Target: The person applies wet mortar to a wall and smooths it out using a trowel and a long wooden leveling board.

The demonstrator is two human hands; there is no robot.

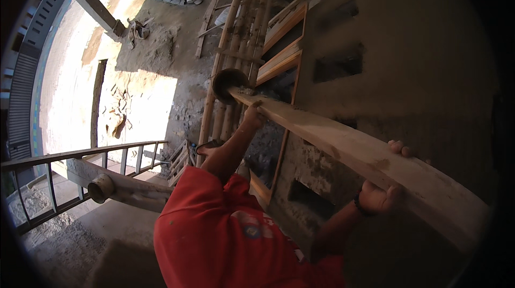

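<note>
Plank held in two hands, centre to 4 o'clock

Left hand, partly closed, grips the near edge by the end beside one dark bucket at 11 o'clock. Right hand wraps the plank, fingertips over its far edge. One wall crowds 2 o'clock; sunlit ground opens at 10, one ladder at 8. The red shirt's emblem is illegible.

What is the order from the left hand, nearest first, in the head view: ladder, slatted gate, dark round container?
1. Dark round container, just beyond the left hand, by the wooden board.
2. Ladder, to the left.
3. Slatted gate, far left, beyond the sunlit ground.
</note>
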